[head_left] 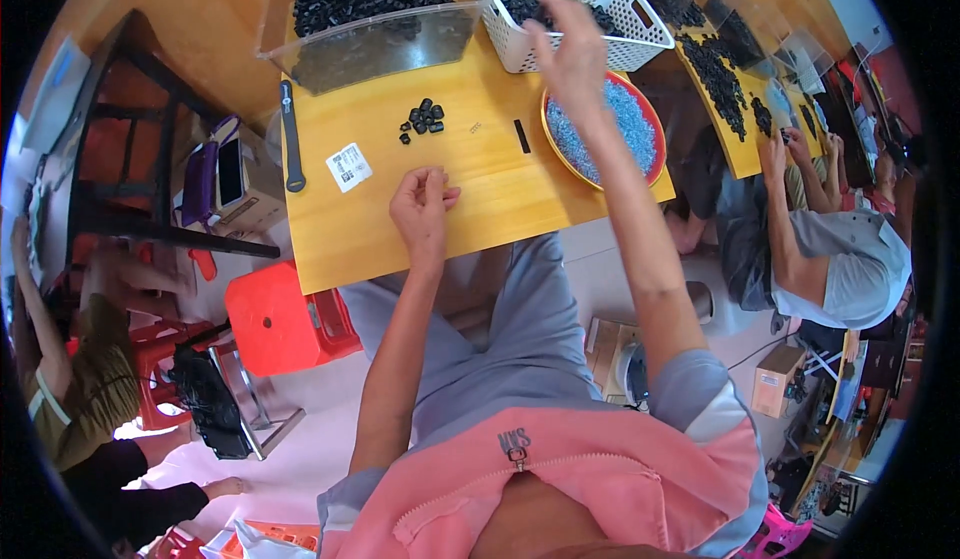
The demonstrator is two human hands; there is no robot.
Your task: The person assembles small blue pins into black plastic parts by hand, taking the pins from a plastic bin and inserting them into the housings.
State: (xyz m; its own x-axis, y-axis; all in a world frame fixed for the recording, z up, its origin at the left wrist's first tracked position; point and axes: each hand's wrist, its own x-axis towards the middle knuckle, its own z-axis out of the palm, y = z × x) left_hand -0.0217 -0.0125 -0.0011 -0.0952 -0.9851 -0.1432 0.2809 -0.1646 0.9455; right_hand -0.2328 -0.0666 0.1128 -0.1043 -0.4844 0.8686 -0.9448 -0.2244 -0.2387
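My left hand (425, 214) is just above the near part of the yellow table (335, 249), its fingers curled together; whatever they may hold is hidden. Reaching forward, my right hand (575, 59) is over the near side of a white perforated basket (510, 44), fingers apart and a little blurred, with nothing visible in them. Small black parts (605, 21) lie inside that basket. Under my right forearm stands a round red bowl (657, 139) full of tiny pale-blue pieces (628, 119). A small cluster of black pieces (427, 116) rests on the table beyond my left hand.
A clear bin (400, 64) heaped with black parts stands at the back left. A long black tool (290, 139), a white label (349, 167) and a short black strip (522, 137) lie on the table. A red stool (265, 319) is at left; a co-worker (830, 259) sits at right.
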